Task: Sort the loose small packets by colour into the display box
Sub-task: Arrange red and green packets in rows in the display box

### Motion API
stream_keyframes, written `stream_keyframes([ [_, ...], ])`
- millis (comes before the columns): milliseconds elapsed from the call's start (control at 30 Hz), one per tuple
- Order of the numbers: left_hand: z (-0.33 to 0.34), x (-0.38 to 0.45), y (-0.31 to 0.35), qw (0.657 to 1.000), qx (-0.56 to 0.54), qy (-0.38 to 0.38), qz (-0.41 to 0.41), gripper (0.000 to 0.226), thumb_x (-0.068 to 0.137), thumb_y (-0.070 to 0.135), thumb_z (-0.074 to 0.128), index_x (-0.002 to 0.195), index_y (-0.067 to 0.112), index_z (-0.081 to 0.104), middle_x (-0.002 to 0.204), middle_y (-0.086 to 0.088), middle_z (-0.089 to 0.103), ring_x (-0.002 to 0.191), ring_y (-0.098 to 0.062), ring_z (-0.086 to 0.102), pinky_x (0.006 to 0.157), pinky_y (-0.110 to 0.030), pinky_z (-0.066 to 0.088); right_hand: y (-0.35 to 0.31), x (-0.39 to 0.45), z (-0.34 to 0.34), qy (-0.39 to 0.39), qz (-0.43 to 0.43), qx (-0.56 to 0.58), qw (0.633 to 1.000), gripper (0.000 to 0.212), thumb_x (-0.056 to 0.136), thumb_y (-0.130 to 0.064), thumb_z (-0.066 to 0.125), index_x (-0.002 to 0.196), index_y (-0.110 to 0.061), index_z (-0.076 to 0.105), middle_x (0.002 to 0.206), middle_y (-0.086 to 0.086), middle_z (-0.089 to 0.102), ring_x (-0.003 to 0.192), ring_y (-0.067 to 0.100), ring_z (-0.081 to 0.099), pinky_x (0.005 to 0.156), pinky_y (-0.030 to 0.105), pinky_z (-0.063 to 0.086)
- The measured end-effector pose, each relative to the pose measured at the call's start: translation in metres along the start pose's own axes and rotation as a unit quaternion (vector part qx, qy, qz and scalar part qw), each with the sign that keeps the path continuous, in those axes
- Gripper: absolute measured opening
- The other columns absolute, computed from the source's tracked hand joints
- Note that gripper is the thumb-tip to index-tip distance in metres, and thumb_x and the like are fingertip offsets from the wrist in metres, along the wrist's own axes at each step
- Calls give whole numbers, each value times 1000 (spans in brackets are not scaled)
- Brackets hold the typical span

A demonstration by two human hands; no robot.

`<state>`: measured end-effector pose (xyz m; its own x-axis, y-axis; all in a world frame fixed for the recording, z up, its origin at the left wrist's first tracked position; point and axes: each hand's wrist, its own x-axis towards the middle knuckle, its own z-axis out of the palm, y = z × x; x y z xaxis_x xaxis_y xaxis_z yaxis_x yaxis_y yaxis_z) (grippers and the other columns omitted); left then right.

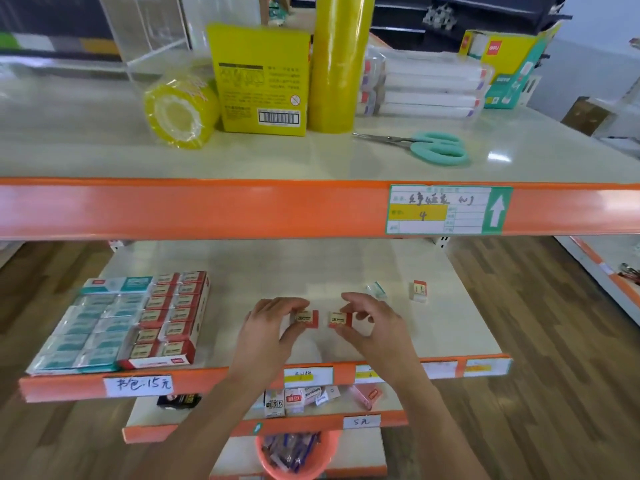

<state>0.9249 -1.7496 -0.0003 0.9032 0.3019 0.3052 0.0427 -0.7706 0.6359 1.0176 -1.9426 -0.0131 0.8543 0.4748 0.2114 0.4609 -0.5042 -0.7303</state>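
My left hand [268, 327] pinches a red-and-cream packet [307, 318] just above the middle shelf [311, 265]. Close to its right, my right hand [372, 323] pinches a second red packet [340, 319] the same way. The display box [124, 322] lies at the shelf's left end, with teal packets [90, 327] filling its left rows and red packets [169, 313] its right rows. Two loose packets lie further right on the shelf: a teal one [377, 290] and a red one [420, 290].
The upper shelf [104, 150] carries yellow tape rolls [180, 110], a yellow box [263, 79], stacked white cases [429, 86] and teal scissors [429, 147]. Below, a lower shelf holds assorted small packs [298, 400], and an orange bucket [298, 455] sits beneath. Wooden floor lies on both sides.
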Motion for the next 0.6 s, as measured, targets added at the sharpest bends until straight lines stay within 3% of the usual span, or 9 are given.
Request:
stream_keyframes([
  [300,-42,-14,-29,999,15,8,-36,29,84,21,70,112,29,65,100,27,56,102,-6,53,80,-28,48,-40,13,36,-24,-39,2,999,48,78,-34,80,122,-33,61,97,-30,64,92,-1,54,79,8,37],
  [433,-56,-19,-45,999,30,23,-37,32,80,17,74,109,26,66,101,19,62,99,-11,56,78,-22,43,-56,18,51,-41,-43,0,998,48,77,-34,81,120,-36,61,94,-34,63,91,1,54,80,16,42],
  [600,-75,-24,-59,997,35,37,-52,30,80,14,75,108,23,68,104,12,66,99,-16,56,80,-30,48,-72,23,68,-59,-52,5,997,48,75,-36,82,119,-40,61,93,-34,63,90,0,54,79,11,40],
])
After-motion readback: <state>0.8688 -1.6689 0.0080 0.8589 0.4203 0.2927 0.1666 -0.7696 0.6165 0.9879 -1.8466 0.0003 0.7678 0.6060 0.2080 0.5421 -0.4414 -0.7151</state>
